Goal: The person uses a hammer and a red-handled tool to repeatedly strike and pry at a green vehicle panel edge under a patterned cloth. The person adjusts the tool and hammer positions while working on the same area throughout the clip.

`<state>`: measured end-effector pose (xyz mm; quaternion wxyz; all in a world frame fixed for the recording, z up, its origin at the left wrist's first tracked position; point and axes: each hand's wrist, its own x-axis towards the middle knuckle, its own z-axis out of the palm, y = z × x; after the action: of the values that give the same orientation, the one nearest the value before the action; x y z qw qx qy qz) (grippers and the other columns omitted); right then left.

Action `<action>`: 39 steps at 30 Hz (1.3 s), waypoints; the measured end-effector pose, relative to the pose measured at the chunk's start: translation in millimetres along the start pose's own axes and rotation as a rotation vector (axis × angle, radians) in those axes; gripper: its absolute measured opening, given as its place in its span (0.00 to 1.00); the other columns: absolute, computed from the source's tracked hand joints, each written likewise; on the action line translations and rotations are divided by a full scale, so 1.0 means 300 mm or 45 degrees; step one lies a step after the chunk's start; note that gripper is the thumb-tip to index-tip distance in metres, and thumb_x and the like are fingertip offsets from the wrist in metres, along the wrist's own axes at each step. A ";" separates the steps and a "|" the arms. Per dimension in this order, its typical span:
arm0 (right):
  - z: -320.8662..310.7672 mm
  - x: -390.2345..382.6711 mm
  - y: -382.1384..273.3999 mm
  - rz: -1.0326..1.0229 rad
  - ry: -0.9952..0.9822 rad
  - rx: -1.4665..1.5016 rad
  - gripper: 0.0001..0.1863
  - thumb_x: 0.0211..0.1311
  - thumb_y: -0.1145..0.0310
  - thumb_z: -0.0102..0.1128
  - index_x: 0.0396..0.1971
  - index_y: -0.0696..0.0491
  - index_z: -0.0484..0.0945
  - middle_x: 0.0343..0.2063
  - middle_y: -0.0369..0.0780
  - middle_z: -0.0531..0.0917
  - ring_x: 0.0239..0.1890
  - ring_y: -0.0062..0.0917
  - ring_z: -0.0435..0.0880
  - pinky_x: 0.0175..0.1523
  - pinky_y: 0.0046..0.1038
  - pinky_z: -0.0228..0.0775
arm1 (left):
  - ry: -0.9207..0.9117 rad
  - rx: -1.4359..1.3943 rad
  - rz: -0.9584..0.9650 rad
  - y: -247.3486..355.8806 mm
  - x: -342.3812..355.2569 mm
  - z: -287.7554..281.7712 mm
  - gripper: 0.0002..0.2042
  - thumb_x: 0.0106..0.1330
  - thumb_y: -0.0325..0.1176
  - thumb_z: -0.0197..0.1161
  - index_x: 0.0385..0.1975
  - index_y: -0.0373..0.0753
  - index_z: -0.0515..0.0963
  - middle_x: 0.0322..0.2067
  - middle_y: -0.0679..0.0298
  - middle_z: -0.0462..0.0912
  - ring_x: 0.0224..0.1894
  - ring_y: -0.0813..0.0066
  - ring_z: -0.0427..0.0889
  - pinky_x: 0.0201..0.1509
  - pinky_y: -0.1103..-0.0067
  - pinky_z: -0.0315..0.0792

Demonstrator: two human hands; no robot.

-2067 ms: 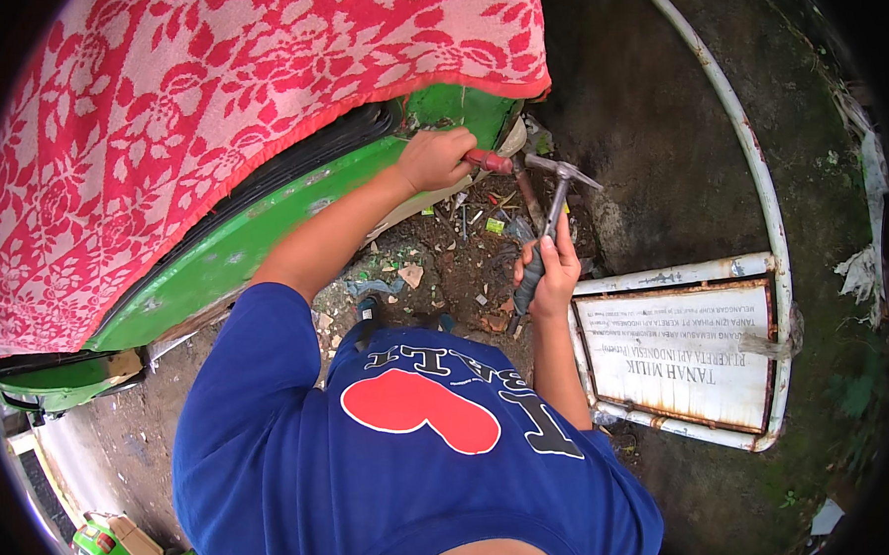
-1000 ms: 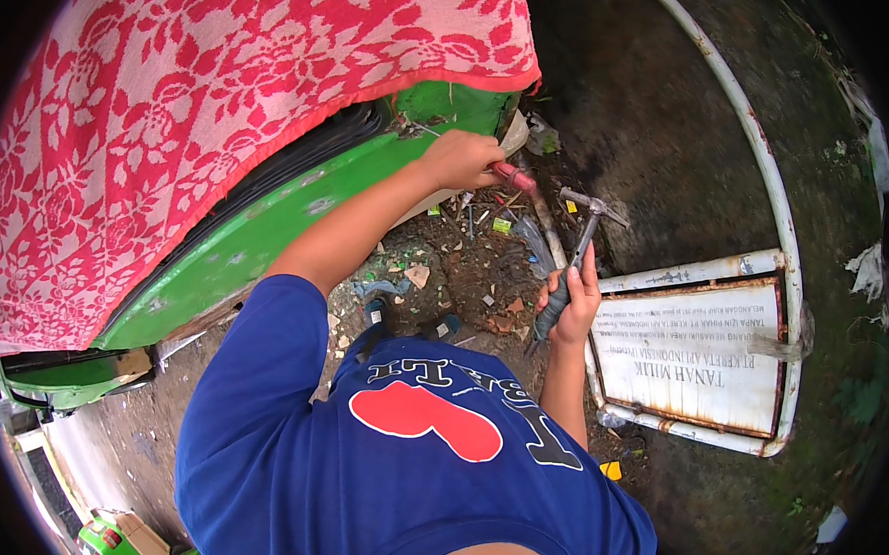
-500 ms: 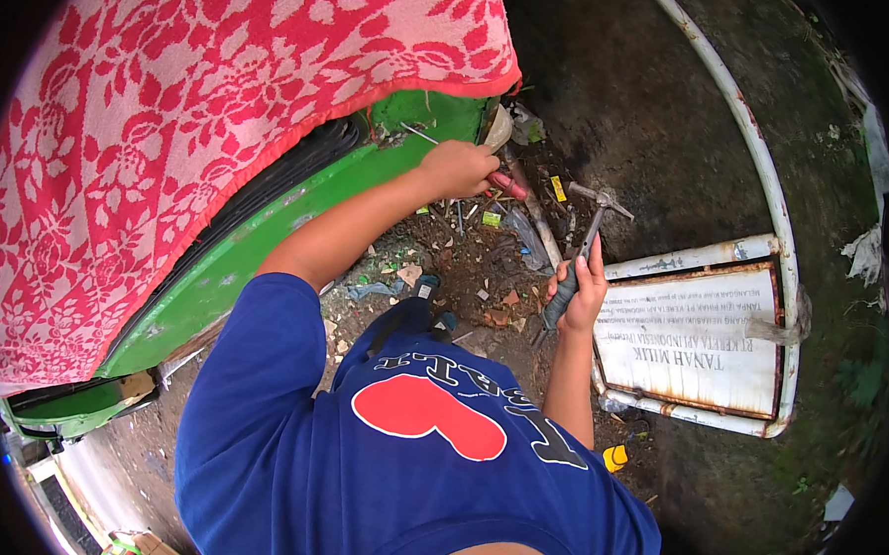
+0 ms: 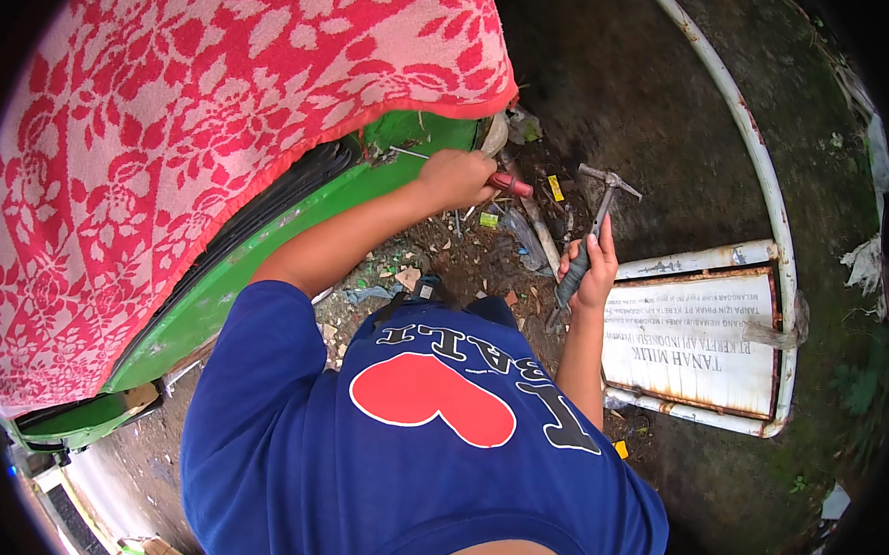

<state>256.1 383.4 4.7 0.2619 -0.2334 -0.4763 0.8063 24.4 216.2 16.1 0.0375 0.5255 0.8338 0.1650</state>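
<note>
My left hand is wrapped round a screwdriver. Its red handle end sticks out to the right of my fist, and its thin metal shaft runs left over the edge of a green panel. Whether the tip touches the panel, I cannot tell. To the right, my right hand grips a hammer by its dark grey handle. The hammer's metal head is raised, apart from the screwdriver's handle end.
A red and pink floral blanket drapes over the green body at upper left. At right a rusty white framed sign lies by a bent white pipe. Rubble, a pale pole and small yellow packets litter the dirt ground.
My right hand has moved right and slightly up with the hammer, taking its head farther from the screwdriver's handle. My left hand keeps hold of the screwdriver and has shifted only slightly.
</note>
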 end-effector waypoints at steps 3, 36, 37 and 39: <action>-0.035 0.036 -0.016 0.069 -0.066 -0.035 0.31 0.72 0.70 0.48 0.73 0.46 0.55 0.21 0.38 0.73 0.15 0.23 0.73 0.18 0.23 0.68 | -0.021 0.021 -0.023 0.007 -0.016 -0.001 0.11 0.56 0.41 0.63 0.29 0.40 0.78 0.30 0.56 0.81 0.34 0.53 0.84 0.37 0.60 0.77; 0.037 -0.027 0.176 0.286 -0.197 0.129 0.29 0.77 0.62 0.42 0.74 0.34 0.50 0.22 0.36 0.70 0.17 0.20 0.72 0.19 0.24 0.70 | -0.050 0.112 -0.038 -0.053 0.028 0.013 0.19 0.67 0.54 0.57 0.37 0.42 0.76 0.35 0.57 0.83 0.36 0.50 0.84 0.38 0.58 0.78; 0.030 -0.040 0.181 0.332 -0.220 0.055 0.29 0.77 0.61 0.42 0.74 0.33 0.49 0.23 0.35 0.70 0.18 0.20 0.71 0.20 0.25 0.69 | -0.031 0.097 -0.069 -0.064 0.027 0.007 0.19 0.67 0.54 0.57 0.38 0.42 0.76 0.35 0.57 0.83 0.36 0.50 0.84 0.39 0.58 0.78; 0.037 -0.056 0.170 0.269 -0.163 0.164 0.29 0.77 0.61 0.42 0.74 0.34 0.49 0.24 0.35 0.70 0.19 0.20 0.71 0.20 0.25 0.69 | 0.007 0.069 -0.100 -0.080 0.036 -0.009 0.19 0.67 0.54 0.57 0.39 0.42 0.76 0.36 0.57 0.83 0.37 0.50 0.84 0.40 0.58 0.77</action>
<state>251.7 344.6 -33.7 0.1592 -0.2132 -0.4121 0.8714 -1.7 215.8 12.2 0.0274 0.4927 0.8580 0.1423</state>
